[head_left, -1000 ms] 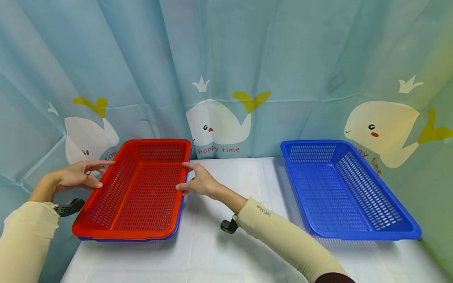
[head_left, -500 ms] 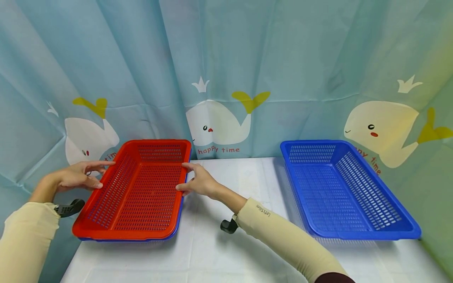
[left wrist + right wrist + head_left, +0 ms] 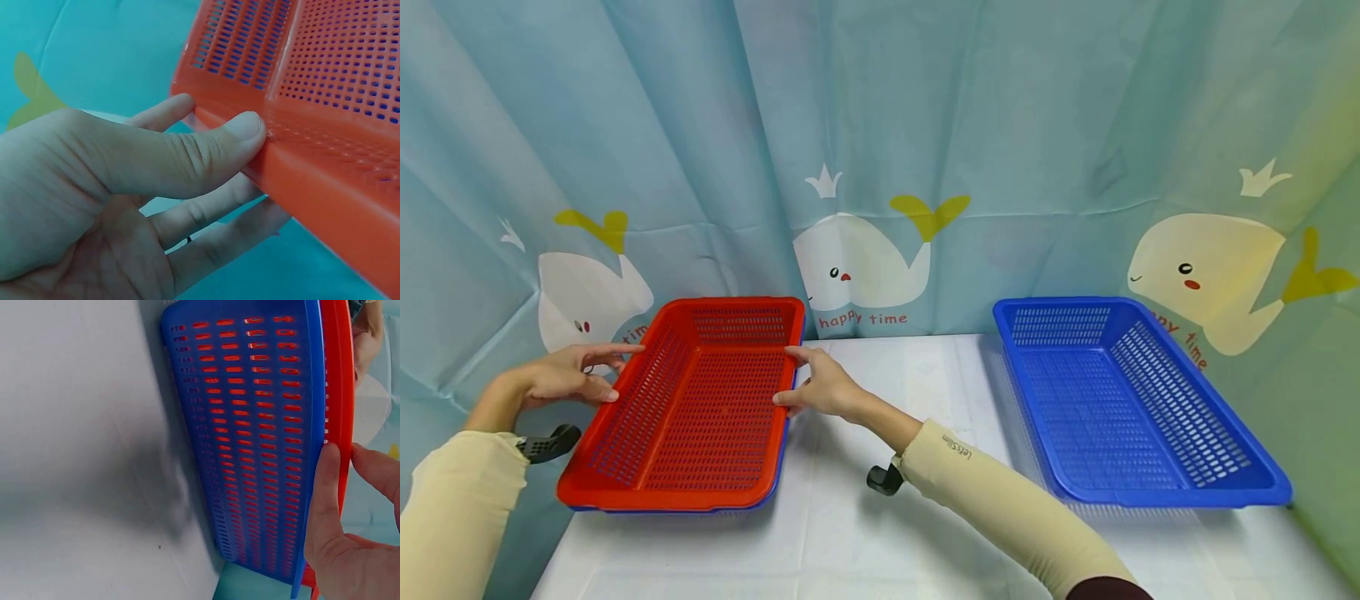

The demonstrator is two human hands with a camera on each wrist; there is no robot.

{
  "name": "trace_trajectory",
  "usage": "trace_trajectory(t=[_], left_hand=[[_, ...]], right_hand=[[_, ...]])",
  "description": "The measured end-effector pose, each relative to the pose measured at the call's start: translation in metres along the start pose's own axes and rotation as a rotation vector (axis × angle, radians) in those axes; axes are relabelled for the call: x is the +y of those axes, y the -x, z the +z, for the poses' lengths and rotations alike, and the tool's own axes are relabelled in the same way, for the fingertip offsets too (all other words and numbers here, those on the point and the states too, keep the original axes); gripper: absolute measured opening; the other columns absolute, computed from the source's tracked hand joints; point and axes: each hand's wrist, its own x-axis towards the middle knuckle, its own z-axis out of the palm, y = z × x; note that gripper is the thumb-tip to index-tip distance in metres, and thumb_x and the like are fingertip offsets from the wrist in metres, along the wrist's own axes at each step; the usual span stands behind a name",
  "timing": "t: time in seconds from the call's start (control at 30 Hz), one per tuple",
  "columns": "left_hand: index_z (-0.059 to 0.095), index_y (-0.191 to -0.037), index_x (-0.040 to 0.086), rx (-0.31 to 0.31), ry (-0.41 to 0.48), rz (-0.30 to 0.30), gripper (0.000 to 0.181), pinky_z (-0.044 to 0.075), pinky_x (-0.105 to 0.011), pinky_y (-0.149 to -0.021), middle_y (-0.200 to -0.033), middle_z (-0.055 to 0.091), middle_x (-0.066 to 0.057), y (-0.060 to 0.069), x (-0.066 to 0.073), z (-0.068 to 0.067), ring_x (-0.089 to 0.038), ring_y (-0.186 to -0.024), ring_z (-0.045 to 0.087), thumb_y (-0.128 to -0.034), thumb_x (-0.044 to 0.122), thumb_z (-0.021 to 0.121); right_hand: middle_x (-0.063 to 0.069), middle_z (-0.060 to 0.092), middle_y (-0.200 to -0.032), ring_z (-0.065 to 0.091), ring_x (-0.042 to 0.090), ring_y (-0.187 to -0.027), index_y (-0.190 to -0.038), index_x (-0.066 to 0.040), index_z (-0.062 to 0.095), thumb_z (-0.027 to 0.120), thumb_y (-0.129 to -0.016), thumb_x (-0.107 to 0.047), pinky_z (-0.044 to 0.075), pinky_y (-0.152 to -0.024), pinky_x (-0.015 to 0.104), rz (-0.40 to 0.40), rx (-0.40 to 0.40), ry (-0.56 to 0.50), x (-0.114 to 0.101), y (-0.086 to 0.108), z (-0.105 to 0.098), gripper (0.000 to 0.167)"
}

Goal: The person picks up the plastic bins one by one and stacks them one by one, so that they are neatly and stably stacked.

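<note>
A red perforated plastic basket (image 3: 718,417) sits nested inside a blue basket (image 3: 250,412) on the left side of the table. My left hand (image 3: 568,375) holds the red basket's left rim; in the left wrist view the thumb lies on the rim and other fingers reach under it. On the opposite side, my right hand (image 3: 823,385) pinches the red rim between thumb and fingers. The right wrist view shows one digit along the gap by the blue rim and another on the red edge. No items lie inside the red basket.
A second blue basket (image 3: 1105,425) stands on the right of the white-covered table (image 3: 895,367), with a paler mesh basket partly visible under it. A blue curtain (image 3: 880,100) with whale prints hangs behind the table and along its sides.
Both hands keep their hold on the red basket's rim. The whole head view shifts very slightly; the baskets stay in place.
</note>
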Motion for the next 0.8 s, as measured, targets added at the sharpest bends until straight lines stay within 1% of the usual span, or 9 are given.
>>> trace_trajectory(t=[0.07,0.13,0.2,0.27,0.4,0.47,0.6,0.8], left_hand=[[0.038,-0.157,0.006,0.001,0.0,0.004,0.077,0.062,-0.047,-0.081,-0.14,0.031,-0.033,0.0,0.0,0.0,-0.033,-0.096,0.068,-0.0904,0.005,0.077],[0.036,-0.157,0.004,0.008,-0.008,0.008,0.078,0.062,-0.048,-0.081,-0.138,0.034,-0.032,-0.001,-0.001,0.0,-0.033,-0.096,0.069,-0.0906,0.005,0.076],[0.031,-0.158,0.002,0.025,-0.029,0.012,0.081,0.062,-0.049,-0.081,-0.137,0.036,-0.031,-0.002,-0.002,0.002,-0.032,-0.099,0.068,-0.0912,0.007,0.076],[0.025,-0.16,0.002,0.044,-0.053,0.011,0.086,0.061,-0.05,-0.082,-0.139,0.037,-0.032,-0.003,-0.004,0.003,-0.032,-0.104,0.066,-0.0921,0.01,0.076],[0.014,-0.164,0.005,0.083,-0.089,0.015,0.094,0.06,-0.052,-0.083,-0.145,0.033,-0.034,-0.003,-0.007,0.006,-0.035,-0.112,0.062,-0.0937,0.015,0.076],[0.013,-0.164,0.006,0.096,-0.093,0.018,0.094,0.06,-0.054,-0.083,-0.145,0.033,-0.035,-0.003,-0.008,0.007,-0.037,-0.113,0.061,-0.0945,0.016,0.075],[0.012,-0.164,0.008,0.107,-0.08,0.021,0.093,0.06,-0.054,-0.083,-0.145,0.032,-0.034,-0.001,-0.008,0.009,-0.036,-0.112,0.06,-0.0953,0.016,0.074],[0.012,-0.164,0.008,0.111,-0.062,0.017,0.092,0.061,-0.052,-0.082,-0.146,0.031,-0.034,0.001,-0.006,0.011,-0.033,-0.11,0.063,-0.0959,0.016,0.073]], right_hand=[[0.012,0.05,-0.134,0.075,0.023,-0.071,-0.158,-0.006,0.038,0.084,-0.086,-0.006,0.055,-0.084,0.027,-0.022,0.013,0.042,0.0,0.0,0.0,0.085],[0.016,0.048,-0.138,0.073,0.023,-0.069,-0.157,-0.007,0.039,0.084,-0.086,-0.007,0.058,-0.073,0.028,-0.05,0.036,0.097,0.0,0.0,0.0,0.085],[0.019,0.046,-0.14,0.07,0.021,-0.066,-0.157,-0.009,0.04,0.085,-0.086,-0.009,0.059,-0.064,0.027,-0.075,0.056,0.157,0.0,0.001,0.0,0.085],[0.021,0.044,-0.142,0.067,0.017,-0.065,-0.157,-0.012,0.04,0.085,-0.086,-0.012,0.058,-0.06,0.026,-0.101,0.074,0.212,0.0,0.003,-0.001,0.084],[0.024,0.043,-0.142,0.064,0.011,-0.066,-0.159,-0.015,0.038,0.084,-0.088,-0.018,0.055,-0.063,0.023,-0.158,0.088,0.306,-0.002,0.006,-0.002,0.085],[0.025,0.043,-0.141,0.062,0.01,-0.068,-0.159,-0.014,0.037,0.084,-0.088,-0.021,0.054,-0.065,0.023,-0.18,0.099,0.336,-0.002,0.007,-0.002,0.085],[0.025,0.044,-0.14,0.06,0.011,-0.07,-0.159,-0.014,0.037,0.083,-0.089,-0.023,0.053,-0.065,0.023,-0.194,0.116,0.359,-0.003,0.009,-0.001,0.085],[0.022,0.044,-0.141,0.06,0.012,-0.072,-0.159,-0.016,0.037,0.083,-0.089,-0.025,0.053,-0.066,0.023,-0.189,0.125,0.355,-0.001,0.011,0.001,0.085]])
